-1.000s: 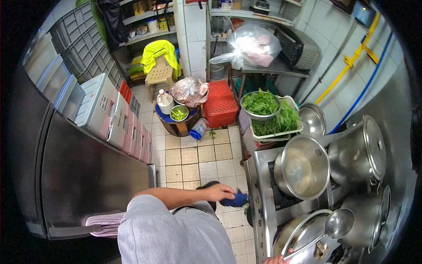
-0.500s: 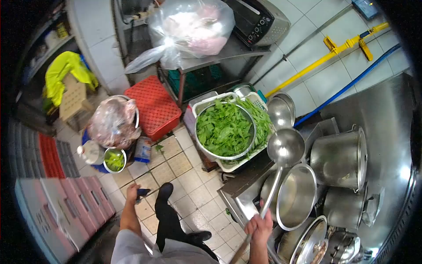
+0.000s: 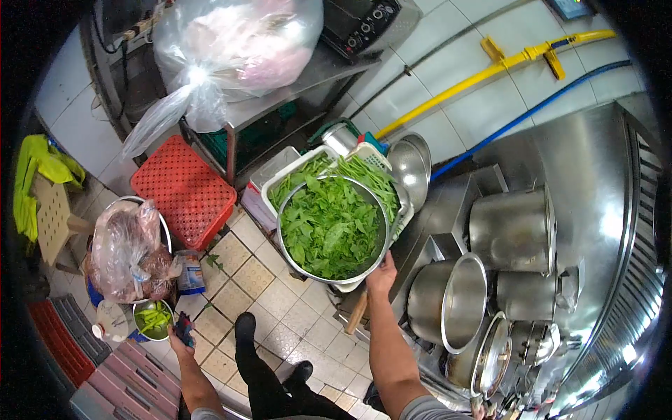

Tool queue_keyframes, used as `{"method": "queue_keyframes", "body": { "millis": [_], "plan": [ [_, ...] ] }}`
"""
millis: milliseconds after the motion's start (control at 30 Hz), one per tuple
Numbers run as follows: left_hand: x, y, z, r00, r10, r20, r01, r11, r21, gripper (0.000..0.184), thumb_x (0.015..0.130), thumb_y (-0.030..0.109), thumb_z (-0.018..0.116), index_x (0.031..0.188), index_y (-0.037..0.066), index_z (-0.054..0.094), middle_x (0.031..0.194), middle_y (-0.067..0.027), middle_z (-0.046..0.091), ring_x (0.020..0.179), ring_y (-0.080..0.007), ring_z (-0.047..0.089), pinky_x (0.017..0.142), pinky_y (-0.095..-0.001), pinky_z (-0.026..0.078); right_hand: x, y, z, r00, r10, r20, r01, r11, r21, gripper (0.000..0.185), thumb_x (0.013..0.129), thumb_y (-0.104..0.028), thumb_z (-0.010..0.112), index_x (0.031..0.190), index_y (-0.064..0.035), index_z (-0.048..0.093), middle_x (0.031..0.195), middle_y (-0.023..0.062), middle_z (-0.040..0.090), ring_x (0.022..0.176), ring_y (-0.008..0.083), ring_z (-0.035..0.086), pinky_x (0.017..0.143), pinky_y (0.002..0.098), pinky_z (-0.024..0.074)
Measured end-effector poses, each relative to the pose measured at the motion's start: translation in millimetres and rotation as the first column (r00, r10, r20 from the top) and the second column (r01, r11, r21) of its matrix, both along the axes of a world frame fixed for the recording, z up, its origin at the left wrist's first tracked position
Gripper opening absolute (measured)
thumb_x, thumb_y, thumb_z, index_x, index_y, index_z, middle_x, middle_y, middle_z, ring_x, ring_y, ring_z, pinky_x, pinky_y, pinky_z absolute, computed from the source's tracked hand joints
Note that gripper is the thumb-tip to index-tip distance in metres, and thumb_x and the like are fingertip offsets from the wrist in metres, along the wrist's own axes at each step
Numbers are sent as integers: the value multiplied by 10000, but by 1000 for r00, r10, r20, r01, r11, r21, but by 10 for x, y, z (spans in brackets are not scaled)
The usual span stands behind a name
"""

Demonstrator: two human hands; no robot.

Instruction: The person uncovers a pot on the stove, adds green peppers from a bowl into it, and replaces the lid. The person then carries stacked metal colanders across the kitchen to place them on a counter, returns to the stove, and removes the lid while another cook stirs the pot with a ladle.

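Handle (image 3: 357,313) is jutting below the right hand (image 3: 381,276), which is gripping it by the bowl (image 3: 379,236); the left hand (image 3: 185,345) is clutching a cloth (image 3: 184,327). A bump could be spilling greens (image 3: 327,227).

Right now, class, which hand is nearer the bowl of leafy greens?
Right: the right hand is close beside the bowl of leafy greens; the left hand is well apart, lower left in view.

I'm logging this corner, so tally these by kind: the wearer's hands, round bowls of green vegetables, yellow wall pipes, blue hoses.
Hands: 2 (left hand, right hand)
Bowls of green vegetables: 2 (large bowl, small bowl)
Yellow pipe: 1
Blue hose: 1
Total: 6
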State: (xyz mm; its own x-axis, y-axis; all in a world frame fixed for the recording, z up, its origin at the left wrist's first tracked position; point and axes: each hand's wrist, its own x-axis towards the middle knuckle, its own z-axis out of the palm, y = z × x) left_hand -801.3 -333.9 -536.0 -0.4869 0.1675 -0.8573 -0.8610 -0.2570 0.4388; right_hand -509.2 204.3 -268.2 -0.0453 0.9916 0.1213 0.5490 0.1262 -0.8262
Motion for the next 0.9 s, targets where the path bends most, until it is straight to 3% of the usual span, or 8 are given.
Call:
{"method": "queue_keyframes", "body": {
  "millis": [133,333,433,600,667,733,800,900],
  "plan": [
    [-104,-177,-280,996,84,36,-83,996,-13,508,1015,561,398,1160,149,658,942,-101,743,375,-177,496,295,-285,367,1,-245,-355,1000,-8,30,7,999,39,352,862,-102,710,1193,5,659,1033,149,749,936,218,714,818,337,540],
    [-3,-185,-91,997,-78,28,79,996,-28,422,1006,516,423,1094,197,685,878,-17,741,427,-139,528,327,-282,405,41,-316,-469,864,-26,502,-36,993,113,457,795,-195,751,1201,-15,640,953,211,695,923,408,654,858,483,506],
    [291,-213,131,989,-105,101,113,991,-70,501,1010,533,371,1241,201,665,987,-88,756,402,-107,493,306,-220,347,22,-329,-279,975,-61,212,113,964,-243,594,845,-263,716,1338,23,550,1049,280,689,976,426,677,837,457,533],
    [710,-343,735,920,-365,143,325,915,240,620,1020,543,315,1268,60,614,1067,-186,726,516,-228,640,373,-305,504,27,-310,-167,893,-53,446,168,960,-222,441,806,-261,757,1166,-45,623,1046,257,681,1011,431,659,849,487,533],
    [956,-79,1043,980,-159,116,152,987,60,583,1009,477,354,1255,11,604,1094,-216,709,662,-299,679,490,-344,555,119,-336,-262,915,-21,403,114,972,-207,434,793,-227,738,1157,-23,617,1056,274,659,991,450,643,857,495,533],
    [948,-85,1358,949,-305,75,301,951,65,507,981,387,416,1218,-20,604,1105,-223,692,730,-321,676,559,-367,567,221,-379,-319,940,51,338,17,981,-195,418,820,-183,697,1195,-17,614,1080,277,656,983,450,643,868,490,533],
    [903,-55,1666,885,-464,-45,463,886,-12,432,944,294,471,1180,-42,605,1106,-216,680,773,-323,675,594,-376,569,342,-597,-269,959,-101,266,64,987,144,413,848,-141,658,1237,-12,606,1048,273,660,987,448,639,868,495,531],
    [463,-166,1694,623,-732,-277,743,664,-85,320,834,82,564,1119,-58,605,1103,-169,659,838,-283,679,683,-370,575,805,-1151,730,987,122,102,-92,962,-258,402,900,-159,655,1276,-30,599,933,217,682,879,364,679,781,443,537]
  ]
}}
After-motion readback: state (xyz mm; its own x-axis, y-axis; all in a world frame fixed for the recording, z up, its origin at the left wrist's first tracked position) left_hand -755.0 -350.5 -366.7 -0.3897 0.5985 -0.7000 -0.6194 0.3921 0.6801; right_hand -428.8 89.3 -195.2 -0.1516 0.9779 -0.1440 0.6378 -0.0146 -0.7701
